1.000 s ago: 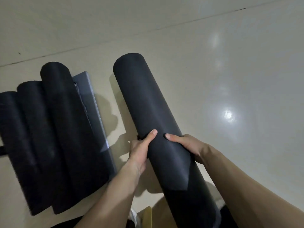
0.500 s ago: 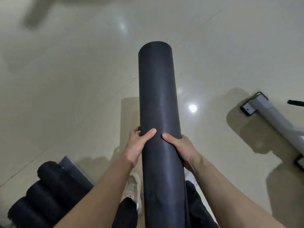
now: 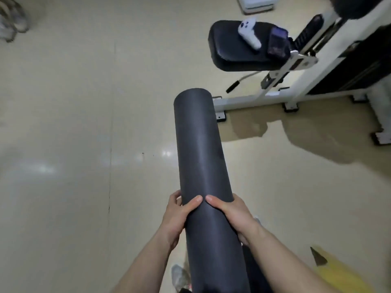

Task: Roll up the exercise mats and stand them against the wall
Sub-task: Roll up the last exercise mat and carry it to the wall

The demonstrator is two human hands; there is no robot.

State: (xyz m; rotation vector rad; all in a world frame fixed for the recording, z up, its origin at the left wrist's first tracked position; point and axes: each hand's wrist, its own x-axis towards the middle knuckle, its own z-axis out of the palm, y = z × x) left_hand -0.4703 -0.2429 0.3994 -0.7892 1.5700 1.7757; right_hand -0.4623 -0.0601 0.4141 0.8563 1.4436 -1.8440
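Rolled mat point(image 3: 198, 155) is gripped from both sides by the left hand point(image 3: 175, 220) and right hand point(image 3: 232, 218), thumbs nearly meeting on top and the other fingers curled underneath, mostly hidden. Its near end is cut off below the wrists, and its far end points away from the fingers. Beyond that end, a padded bench point(image 3: 228, 58) carries a white controller point(image 3: 249, 34) and a dark device point(image 3: 278, 42), with markings too blurred to read.

— Where's the mat point(image 3: 198, 149)?
— Rolled, dark grey, tilted away above the floor point(image 3: 74, 123); the left hand point(image 3: 175, 218) and right hand point(image 3: 234, 216) grip its lower part from either side.
— Beyond it?
— A black padded bench point(image 3: 228, 53) on a white frame point(image 3: 249, 100); a white controller point(image 3: 249, 34) and a dark device point(image 3: 278, 42) lie on it.
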